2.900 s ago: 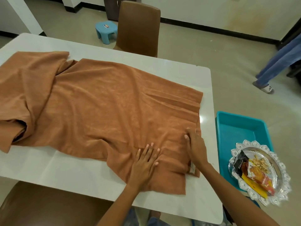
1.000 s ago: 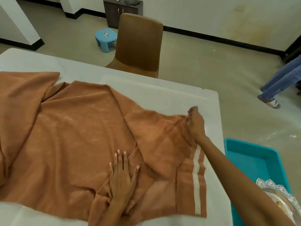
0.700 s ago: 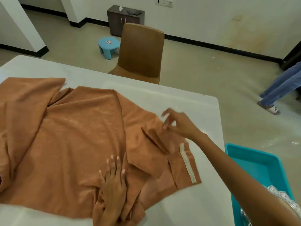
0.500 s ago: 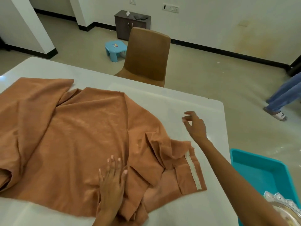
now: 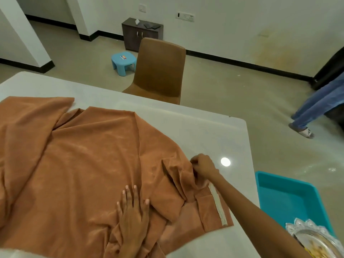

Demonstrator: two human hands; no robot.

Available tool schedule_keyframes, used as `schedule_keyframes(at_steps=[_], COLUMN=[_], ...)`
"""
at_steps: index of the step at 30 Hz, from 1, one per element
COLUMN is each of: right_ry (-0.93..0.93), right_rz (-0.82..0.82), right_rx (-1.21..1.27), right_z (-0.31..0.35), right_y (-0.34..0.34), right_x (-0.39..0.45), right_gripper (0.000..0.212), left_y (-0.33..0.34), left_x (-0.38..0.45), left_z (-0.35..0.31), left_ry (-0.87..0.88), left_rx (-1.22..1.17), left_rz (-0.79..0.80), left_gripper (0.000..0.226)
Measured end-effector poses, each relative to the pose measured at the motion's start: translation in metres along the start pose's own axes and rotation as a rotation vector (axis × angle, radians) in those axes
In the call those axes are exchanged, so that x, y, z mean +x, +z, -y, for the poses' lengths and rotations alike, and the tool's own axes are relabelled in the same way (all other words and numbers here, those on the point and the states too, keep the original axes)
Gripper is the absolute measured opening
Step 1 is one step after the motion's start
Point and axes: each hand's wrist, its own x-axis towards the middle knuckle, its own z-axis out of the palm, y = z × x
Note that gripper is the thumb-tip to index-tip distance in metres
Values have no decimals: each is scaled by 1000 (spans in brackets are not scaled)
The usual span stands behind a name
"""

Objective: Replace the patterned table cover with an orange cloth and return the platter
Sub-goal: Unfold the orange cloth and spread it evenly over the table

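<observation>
Spread across the white glossy table [image 5: 214, 131]: a rust-orange terry cloth [image 5: 83, 155], flat over the left and middle, bunched into folds toward the right end. Pressed flat on it near the front edge, the left hand [image 5: 133, 216], fingers straight and slightly fanned, apparently pinning the fabric in place. Just to the right, a raised ridge of folds running front to back, with a pale cream hem stripe [image 5: 217, 205] lying along the same line. At the far end of that ridge, the right hand [image 5: 202, 167], fingers curled into the bunched edge, pinching it. Bare tabletop beyond that hand, to the right and away — likely the direction to draw the edge, across the cloth's long left-to-right axis. Farther right, off the table, a teal plastic tray [image 5: 290, 198], and resting on its near corner the silver scalloped platter [image 5: 312, 239], closest to the right arm.
</observation>
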Motion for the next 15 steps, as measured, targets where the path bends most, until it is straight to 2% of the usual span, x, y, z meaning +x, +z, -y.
schedule_keyframes(at_steps=[3, 6, 10, 13, 15], right_ry=[43, 22, -68, -65, 1], right_rz=[-292, -514, -825, -983, -1008], right_rx=[69, 42, 50, 118, 160], right_z=[-8, -7, 9, 15, 9], right_y=[-39, -68, -80, -85, -83], right_x=[13, 21, 25, 24, 22], right_gripper=[13, 14, 14, 13, 13], left_y=[-1, -7, -12, -18, -26], left_x=[0, 6, 7, 0, -6], left_z=[3, 0, 8, 23, 41], left_ry=[1, -16, 59, 75, 40], left_rx=[45, 68, 137, 131, 131], left_rz=[-7, -14, -9, -99, -171], left_gripper=[75, 77, 64, 56, 55])
